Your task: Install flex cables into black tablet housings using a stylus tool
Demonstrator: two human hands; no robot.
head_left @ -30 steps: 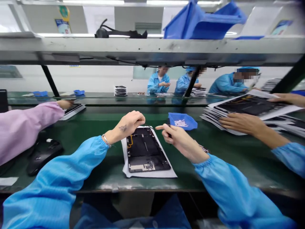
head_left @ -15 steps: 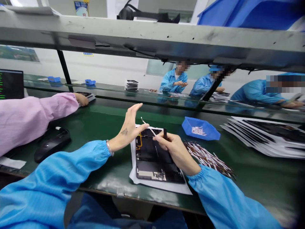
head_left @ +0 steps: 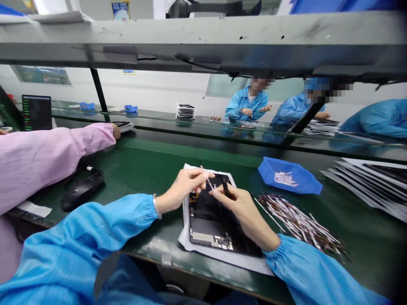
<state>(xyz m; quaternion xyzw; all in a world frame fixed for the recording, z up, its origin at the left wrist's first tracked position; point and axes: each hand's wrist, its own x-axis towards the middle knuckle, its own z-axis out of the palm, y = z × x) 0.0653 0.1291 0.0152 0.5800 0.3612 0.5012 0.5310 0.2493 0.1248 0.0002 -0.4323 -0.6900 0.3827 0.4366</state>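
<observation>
The thin pale strip (head_left: 206,178) slanted over the black device panel (head_left: 210,226), its upper end clear of the fingertips of the left hand (head_left: 182,190). That hand had closed from its flat, spread pose of a moment before into a narrow pinch at the strip. The right hand (head_left: 240,207) stood just beside it, thumb and fingers shut around a slim black stick (head_left: 226,189), so both hands now met above the panel. The panel lay on a white paper sheet (head_left: 186,237) on the green surface (head_left: 133,169). Just right of the right hand spread a loose pile of strips (head_left: 299,224), with a blue tray (head_left: 288,176) beyond it and a stack of sheets (head_left: 365,186) farther right. To the left, a co-worker's pink sleeve (head_left: 47,161) reached past a black computer mouse (head_left: 82,190).
</observation>
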